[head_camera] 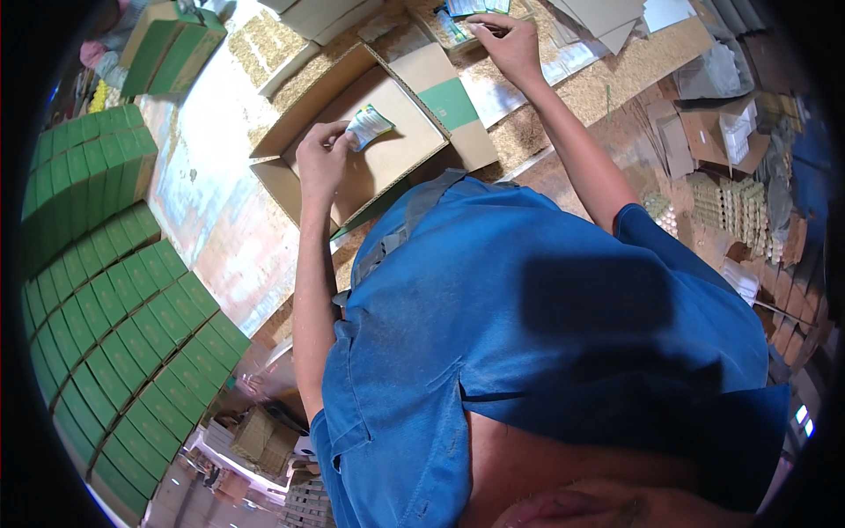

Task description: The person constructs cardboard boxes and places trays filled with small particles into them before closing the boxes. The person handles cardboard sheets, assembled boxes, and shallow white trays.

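My left hand pinches a small printed packet, blue, white and green, over the inside of an open cardboard box. The box sits at the table edge right in front of me, and one flap with a green band lies folded out to the right. Farther off, my right hand is at the near side of a shallow tray, fingertips bent together. More packets lie in that tray. Whether the right fingers hold something small I cannot tell.
Stacked green cartons rise along the left. At upper left, another person's gloved hand is beside green and brown boxes. Cardboard sheets lie at the far right of the table. Egg trays are stacked at right.
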A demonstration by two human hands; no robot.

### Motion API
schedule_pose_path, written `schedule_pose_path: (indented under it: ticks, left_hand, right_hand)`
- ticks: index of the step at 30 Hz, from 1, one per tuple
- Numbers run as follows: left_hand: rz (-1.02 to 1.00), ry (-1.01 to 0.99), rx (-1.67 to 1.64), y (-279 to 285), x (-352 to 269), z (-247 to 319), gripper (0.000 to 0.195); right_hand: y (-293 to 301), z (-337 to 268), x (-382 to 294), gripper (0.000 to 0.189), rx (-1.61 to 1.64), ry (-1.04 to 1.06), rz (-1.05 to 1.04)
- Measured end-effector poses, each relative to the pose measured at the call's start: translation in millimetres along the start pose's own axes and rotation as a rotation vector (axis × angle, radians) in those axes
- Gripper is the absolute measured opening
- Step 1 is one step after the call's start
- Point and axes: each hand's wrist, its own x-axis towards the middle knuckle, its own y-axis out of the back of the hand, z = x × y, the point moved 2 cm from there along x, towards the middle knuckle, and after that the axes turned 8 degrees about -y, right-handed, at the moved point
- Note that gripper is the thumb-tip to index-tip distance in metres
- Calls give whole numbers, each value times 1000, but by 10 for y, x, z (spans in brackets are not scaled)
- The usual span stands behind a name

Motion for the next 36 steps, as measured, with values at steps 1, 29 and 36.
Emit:
schedule_pose_path:
  ticks: [1, 29, 36]
  left_hand:
    - [-1, -5, 3, 12, -10, 8, 22]
    - [20, 348, -186, 296, -382, 66, 25]
    - [-106, 291, 412, 217, -322, 316, 40]
  right_hand:
    - [6, -308, -78, 16, 34, 94, -31]
    - [-255, -40, 425, 17, 516, -284, 8]
    - [-188, 767, 725, 29, 72, -588, 50]
